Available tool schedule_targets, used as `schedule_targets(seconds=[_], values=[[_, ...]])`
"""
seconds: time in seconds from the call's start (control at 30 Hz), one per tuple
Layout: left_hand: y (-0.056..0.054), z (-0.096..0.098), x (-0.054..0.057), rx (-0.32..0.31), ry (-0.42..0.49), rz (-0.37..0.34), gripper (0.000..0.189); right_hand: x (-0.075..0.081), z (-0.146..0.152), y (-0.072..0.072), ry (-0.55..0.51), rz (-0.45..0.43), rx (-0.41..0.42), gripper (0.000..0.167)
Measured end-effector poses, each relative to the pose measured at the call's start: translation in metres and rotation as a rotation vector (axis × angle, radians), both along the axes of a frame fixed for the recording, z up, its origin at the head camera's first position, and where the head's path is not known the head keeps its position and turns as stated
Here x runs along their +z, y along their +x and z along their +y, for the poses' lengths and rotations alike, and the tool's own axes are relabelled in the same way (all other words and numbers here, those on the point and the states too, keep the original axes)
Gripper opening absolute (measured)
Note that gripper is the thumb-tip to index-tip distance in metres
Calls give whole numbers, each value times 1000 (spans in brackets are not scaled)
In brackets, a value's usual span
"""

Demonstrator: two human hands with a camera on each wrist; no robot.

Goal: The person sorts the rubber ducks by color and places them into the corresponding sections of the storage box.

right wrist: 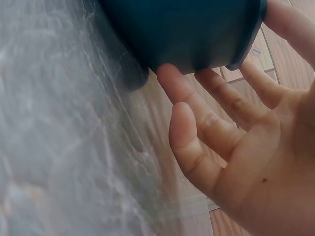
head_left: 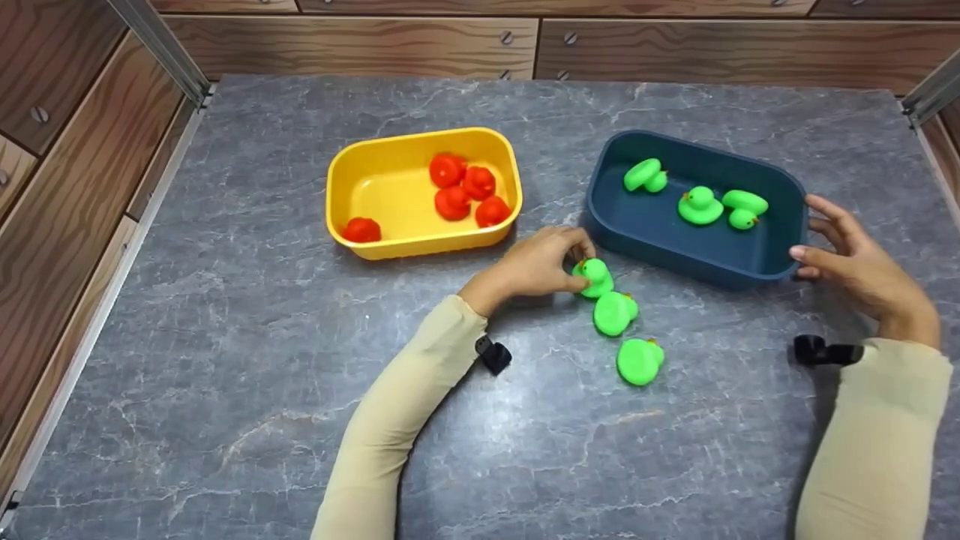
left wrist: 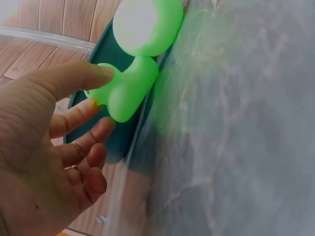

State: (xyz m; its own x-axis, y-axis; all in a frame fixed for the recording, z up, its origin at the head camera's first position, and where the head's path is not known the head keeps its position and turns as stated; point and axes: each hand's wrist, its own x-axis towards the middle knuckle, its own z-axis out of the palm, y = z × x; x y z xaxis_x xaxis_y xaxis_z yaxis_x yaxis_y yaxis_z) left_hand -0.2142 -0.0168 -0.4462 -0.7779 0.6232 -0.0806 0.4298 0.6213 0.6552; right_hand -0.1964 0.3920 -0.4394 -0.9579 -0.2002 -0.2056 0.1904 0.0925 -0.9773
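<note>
My left hand [head_left: 541, 264] pinches a green rubber duck [head_left: 598, 279] by its head, between thumb and fingers. In the left wrist view the thumb and index finger lie on either side of that duck's head [left wrist: 104, 88]. A second green duck [head_left: 613, 314] lies close by, and a third green duck [head_left: 639, 362] lies nearer to me. My right hand [head_left: 862, 262] touches the right end of the dark blue tub [head_left: 694, 266] from outside, its fingers spread. In the right wrist view the fingertips meet the tub's outer wall [right wrist: 187, 37]. Three green ducks sit inside the tub.
A yellow tub [head_left: 424, 249] stands to the left of the blue one, with several red ducks [head_left: 453, 202] inside. Grey marbled tabletop [head_left: 247, 337] lies underneath. Wood-patterned panels [head_left: 352, 45] border the back and sides. A small black camera sits at each wrist.
</note>
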Motion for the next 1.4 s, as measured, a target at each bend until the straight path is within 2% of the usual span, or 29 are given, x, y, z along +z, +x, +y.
schedule_targets(seconds=[0.17,0.4,0.7,0.9,1.07,1.17,1.3,1.4], values=[[-2,-6,6,1,58,-16,32,0,0,-1,14,1,-5,73],[-1,-12,16,-13,189,2,32,0,0,-1,10,-1,-7,73],[2,-12,20,-5,280,16,31,-1,0,1,3,2,-8,72],[4,-10,22,58,333,55,30,0,-2,0,144,12,-15,73],[4,-5,23,127,419,81,30,0,-1,1,136,3,-24,74],[5,-2,25,161,453,99,30,0,-2,0,182,-8,-25,74],[4,4,27,173,495,97,29,1,-4,-2,229,-16,-21,73],[3,10,28,184,518,73,29,1,-3,-1,217,-12,-19,73]])
